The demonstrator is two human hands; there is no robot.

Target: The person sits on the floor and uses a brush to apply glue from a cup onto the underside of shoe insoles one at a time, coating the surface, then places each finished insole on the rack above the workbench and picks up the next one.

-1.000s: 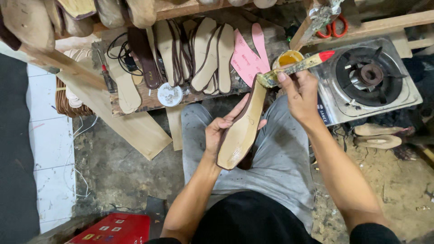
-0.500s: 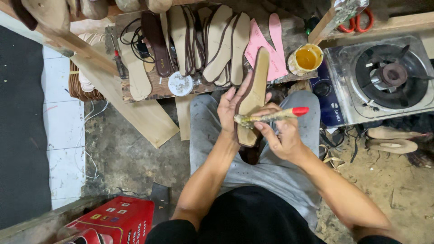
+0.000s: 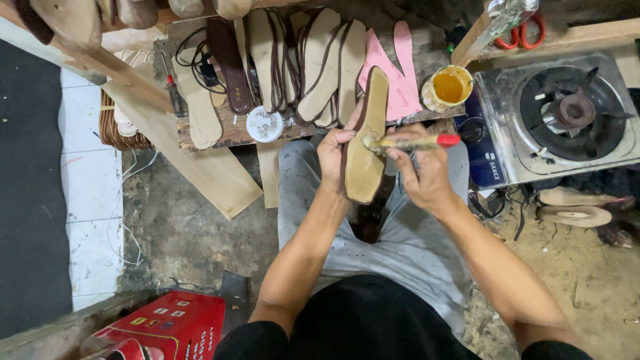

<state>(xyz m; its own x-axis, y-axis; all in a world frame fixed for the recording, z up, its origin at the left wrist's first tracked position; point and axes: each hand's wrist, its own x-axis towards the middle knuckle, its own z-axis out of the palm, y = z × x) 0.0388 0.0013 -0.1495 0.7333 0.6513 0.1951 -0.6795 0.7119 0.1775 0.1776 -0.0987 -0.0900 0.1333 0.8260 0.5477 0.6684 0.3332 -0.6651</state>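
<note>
Both hands busy: left hand (image 3: 335, 152) grip clenched on tan shoe sole (image 3: 365, 143), right hand (image 3: 421, 175) grasping red-tipped brush (image 3: 412, 143), bristles touching sole. Yellow glue pot (image 3: 449, 87) nearby on counter (image 3: 227, 133).

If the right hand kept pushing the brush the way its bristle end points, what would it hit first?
Likely the left hand: the right hand holds the brush pointing left across the tan sole, toward the thumb gripping that sole's edge. Depth is unclear.
</note>
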